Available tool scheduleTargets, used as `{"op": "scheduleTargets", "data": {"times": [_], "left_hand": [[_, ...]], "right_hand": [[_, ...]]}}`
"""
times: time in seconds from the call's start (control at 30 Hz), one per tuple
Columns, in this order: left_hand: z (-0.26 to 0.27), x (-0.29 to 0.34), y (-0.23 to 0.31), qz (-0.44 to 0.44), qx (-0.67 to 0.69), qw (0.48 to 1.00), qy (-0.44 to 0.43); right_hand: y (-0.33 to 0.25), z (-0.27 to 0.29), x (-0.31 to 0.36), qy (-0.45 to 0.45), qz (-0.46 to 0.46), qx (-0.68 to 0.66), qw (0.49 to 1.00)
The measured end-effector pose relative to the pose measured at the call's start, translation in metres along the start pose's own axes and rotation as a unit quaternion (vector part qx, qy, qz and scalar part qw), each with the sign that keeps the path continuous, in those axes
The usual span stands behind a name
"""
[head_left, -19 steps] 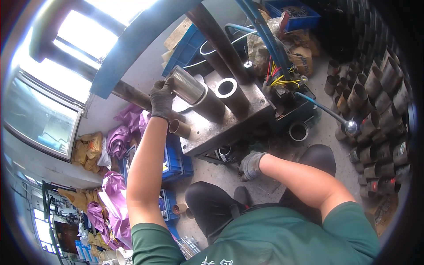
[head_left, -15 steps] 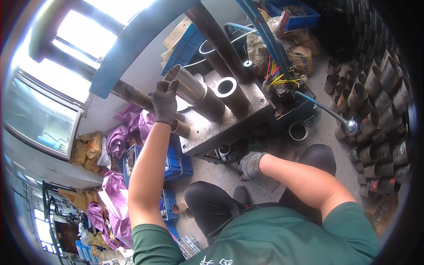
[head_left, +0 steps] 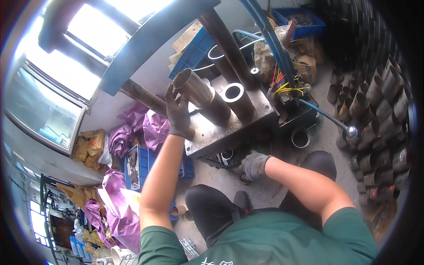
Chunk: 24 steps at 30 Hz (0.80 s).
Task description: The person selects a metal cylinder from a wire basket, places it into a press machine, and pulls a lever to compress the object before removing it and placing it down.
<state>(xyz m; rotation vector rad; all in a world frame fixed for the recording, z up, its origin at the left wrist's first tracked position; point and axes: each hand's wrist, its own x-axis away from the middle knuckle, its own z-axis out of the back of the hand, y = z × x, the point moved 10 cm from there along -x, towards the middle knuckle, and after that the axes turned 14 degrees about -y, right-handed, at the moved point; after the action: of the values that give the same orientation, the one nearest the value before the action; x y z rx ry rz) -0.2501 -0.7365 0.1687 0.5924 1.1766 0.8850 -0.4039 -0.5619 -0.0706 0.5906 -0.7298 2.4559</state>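
Note:
A shiny metal sleeve stands tilted in the view on top of a darker steel cylinder, on the press's thick steel block. My left hand, in a grey glove, is raised beside the sleeve with its fingers apart; the fingertips are close to its wall, and whether they touch cannot be seen. My right hand, also gloved, is low in front of the block with its fingers curled. A small dark part shows under those fingers, too unclear to name.
A thick-walled ring-topped cylinder stands on the steel block. A blue lever with a ball knob juts out at right, near many stacked tubes. Coloured wires hang behind. Blue crates and purple sacks lie at left.
My left hand has come down from the sleeve's upper rim, and its fingers have spread. My right hand stays low in nearly the same place. The whole view has shifted slightly.

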Motion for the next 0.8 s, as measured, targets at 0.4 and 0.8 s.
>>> {"op": "scheduleTargets", "data": {"times": [0.4,0.8], "left_hand": [[-0.063,0.178,-0.096,0.123,0.010,0.991,-0.058],[-0.079,0.151,-0.056,0.057,-0.137,0.983,-0.111]], "right_hand": [[0.012,0.107,0.177,0.437,0.122,-0.073,0.888],[0.106,0.104,0.143,0.572,0.031,-0.251,0.780]]}}
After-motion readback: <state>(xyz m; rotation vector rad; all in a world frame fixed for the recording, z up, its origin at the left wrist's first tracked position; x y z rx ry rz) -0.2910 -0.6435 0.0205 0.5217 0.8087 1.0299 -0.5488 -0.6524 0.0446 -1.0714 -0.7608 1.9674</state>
